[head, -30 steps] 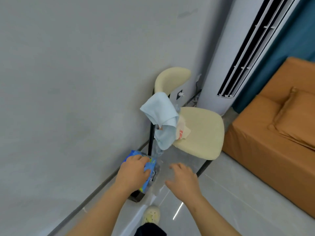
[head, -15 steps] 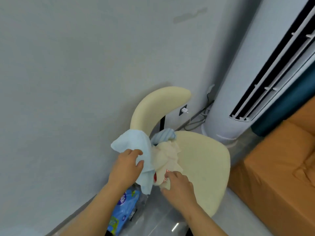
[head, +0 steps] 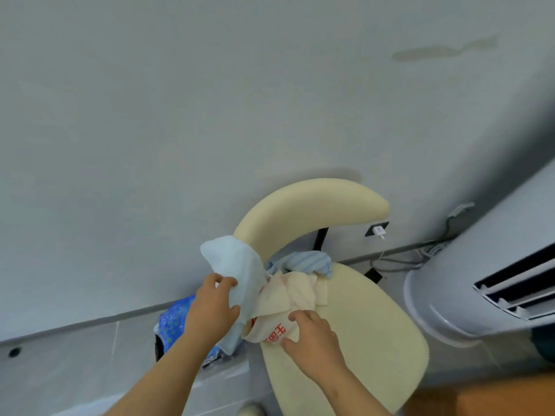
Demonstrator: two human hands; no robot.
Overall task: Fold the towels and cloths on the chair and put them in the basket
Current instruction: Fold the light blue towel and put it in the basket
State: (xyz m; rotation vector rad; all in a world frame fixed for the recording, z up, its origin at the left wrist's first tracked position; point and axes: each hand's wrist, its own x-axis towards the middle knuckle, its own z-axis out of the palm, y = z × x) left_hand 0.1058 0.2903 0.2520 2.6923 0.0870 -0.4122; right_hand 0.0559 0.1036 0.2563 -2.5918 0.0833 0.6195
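Observation:
A cream chair (head: pixel 354 322) stands against the grey wall. A pale blue towel (head: pixel 237 265) hangs over the left end of its curved backrest. My left hand (head: pixel 214 307) grips this towel, thumb and fingers curled round its edge. A crumpled cream cloth (head: pixel 297 292) with red print lies on the seat's left side. My right hand (head: pixel 312 331) pinches the printed end of that cloth. A striped blue cloth (head: pixel 303 261) is bunched behind it at the back of the seat. No basket is in view.
A blue plastic package (head: pixel 174 321) sits on the floor left of the chair, partly behind my left arm. A white standing air conditioner (head: pixel 480 280) is at the right, with cables and a wall socket (head: pixel 377 229) behind the chair. An orange sofa edge (head: pixel 486 397) shows at bottom right.
I have come closer to the chair. My left hand left the blue package and took hold of the pale blue towel. My right hand reached the cream cloth and pinched it.

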